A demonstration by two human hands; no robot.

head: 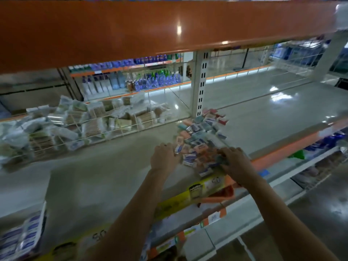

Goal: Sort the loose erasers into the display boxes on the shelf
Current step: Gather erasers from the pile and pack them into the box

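Observation:
A heap of loose erasers (199, 136) in blue-white, orange and teal wrappers lies on the grey shelf (113, 176), running from the white upright post toward the front edge. My left hand (163, 157) is at the heap's left side, fingers curled over a blue-white eraser (178, 147). My right hand (235, 162) is on the near right part of the heap, fingers curled into several erasers. A yellow and orange display box (205, 187) sits at the shelf's front edge just below both hands. The picture is blurred.
A wire basket (79, 129) with packs of cotton buds stands at the left back. A white upright post (200, 87) rises behind the heap. An orange shelf (150, 29) hangs overhead. Blue-white eraser packs (22, 236) lie at the bottom left. Lower shelves show at the right.

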